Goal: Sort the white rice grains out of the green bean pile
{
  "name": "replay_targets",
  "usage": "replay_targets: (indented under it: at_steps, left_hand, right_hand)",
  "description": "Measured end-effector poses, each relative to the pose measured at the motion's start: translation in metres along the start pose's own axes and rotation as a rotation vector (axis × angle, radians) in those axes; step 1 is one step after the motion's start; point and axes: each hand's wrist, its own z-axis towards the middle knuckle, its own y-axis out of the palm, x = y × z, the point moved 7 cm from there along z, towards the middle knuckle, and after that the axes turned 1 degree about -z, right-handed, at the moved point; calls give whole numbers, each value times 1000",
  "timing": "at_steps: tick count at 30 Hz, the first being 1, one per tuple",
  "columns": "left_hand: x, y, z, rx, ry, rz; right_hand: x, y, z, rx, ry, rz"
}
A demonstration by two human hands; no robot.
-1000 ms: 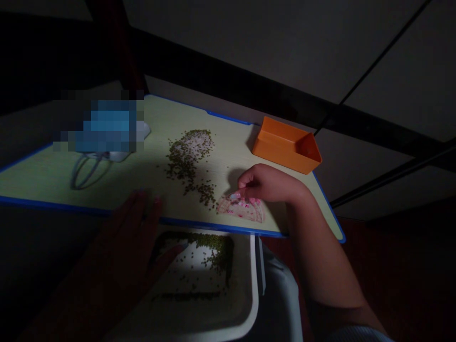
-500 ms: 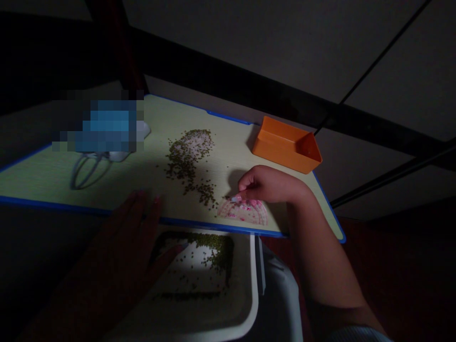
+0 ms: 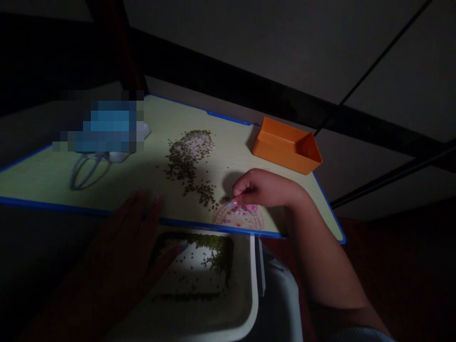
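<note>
My right hand (image 3: 261, 187) pinches a clear protractor (image 3: 239, 219) with pink markings by its straight side, its curved side upward behind the fingers and its lower part at the table's near edge. A few green beans lie just beyond it. To its left, a pile of white grains and green beans (image 3: 188, 154) trails toward the near edge. My left hand (image 3: 133, 228), dim in shadow, has its fingers stretched out over the table edge, thumb apart. Below that thumb sits a white tub (image 3: 253, 294) with green beans (image 3: 213, 247) inside.
An orange open box (image 3: 281, 147) stands at the table's far right corner. On the left lies a white device with a looped cord (image 3: 85, 173), partly blurred out. The pale table (image 3: 228, 135) has a blue rim. Cabinet panels rise behind it.
My right hand has drawn the protractor slightly toward the near edge and a little left. My left hand stays in place, and the pile looks the same.
</note>
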Motion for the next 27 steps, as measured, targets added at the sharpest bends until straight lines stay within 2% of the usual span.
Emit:
replay_targets:
  at_steps: [9, 13, 18, 22, 27]
  left_hand:
    - [0, -3, 1, 32, 8, -13]
    - [0, -1, 0, 30, 2, -20]
    - [-1, 0, 0, 13, -9, -10]
    - [1, -1, 1, 13, 1, 0]
    - [0, 1, 2, 3, -1, 7]
  right_hand:
    - [-8, 0, 4, 46, -22, -59]
    - [-6, -1, 4, 54, 60, -111]
    - [4, -5, -3, 43, 149, -53]
    - [12, -14, -9, 84, 234, -117]
    - [16, -19, -10, 113, 273, -165]
